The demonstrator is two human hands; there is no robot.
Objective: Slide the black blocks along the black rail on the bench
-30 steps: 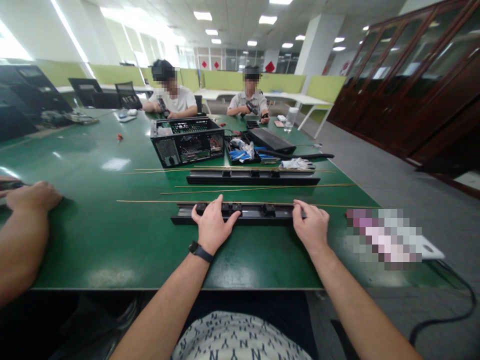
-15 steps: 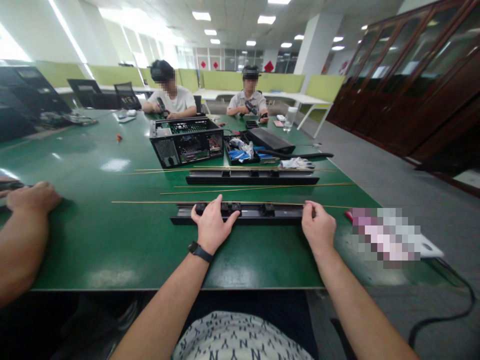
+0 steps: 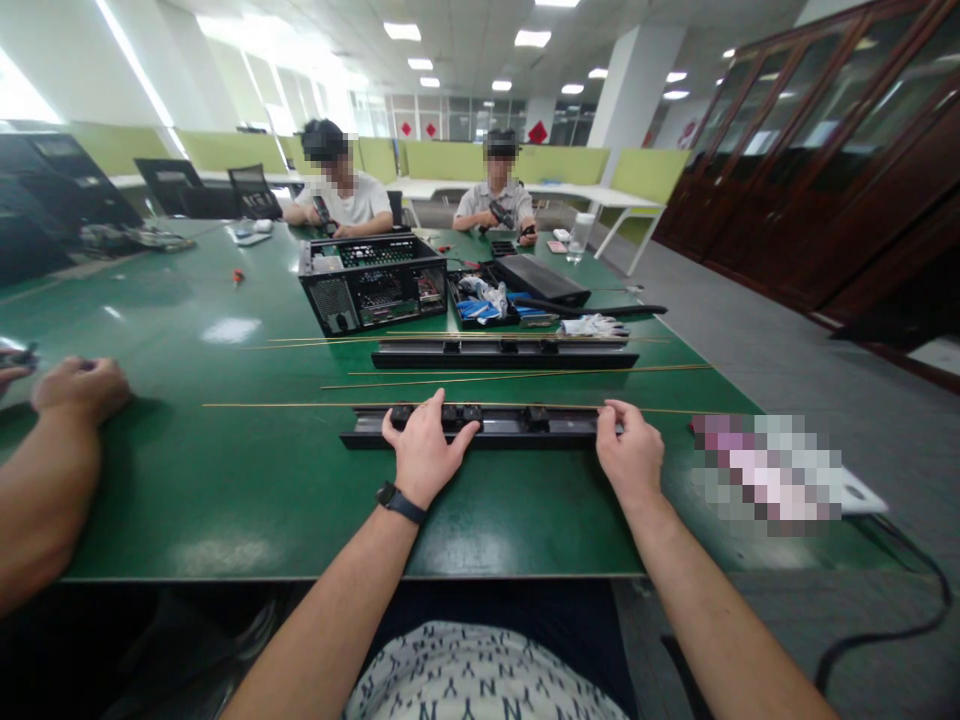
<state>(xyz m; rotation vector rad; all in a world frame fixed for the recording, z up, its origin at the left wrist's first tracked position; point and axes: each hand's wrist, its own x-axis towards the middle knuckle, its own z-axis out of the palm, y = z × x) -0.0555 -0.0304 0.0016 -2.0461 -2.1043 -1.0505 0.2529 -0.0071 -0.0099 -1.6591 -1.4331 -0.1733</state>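
Note:
Near me on the green table lies a long black rail (image 3: 510, 440) with small black blocks, including one block (image 3: 535, 418), along its channel. My left hand (image 3: 427, 450) spreads across the rail's left half, thumb and fingers gripping around the blocks. At the rail's right end, my right hand (image 3: 631, 445) pinches a thin brass-coloured rod (image 3: 285, 405). This rod runs lengthwise along the far side of the rail and sticks out past both ends. The fingers of my left hand partly hide the blocks.
Behind lie more thin rods (image 3: 420, 382) and a second black rail (image 3: 502, 358). Farther back are an open computer case (image 3: 375, 285), a tray (image 3: 480, 318) with gloves and tools, and two people. A co-worker's hand (image 3: 82, 388) is at left; a blurred pink-and-white object (image 3: 862, 495) lies right.
My right hand has moved slightly left, and the rod has slid left with it. My left hand and the rail stay put. The co-worker's hand at left has shifted a little.

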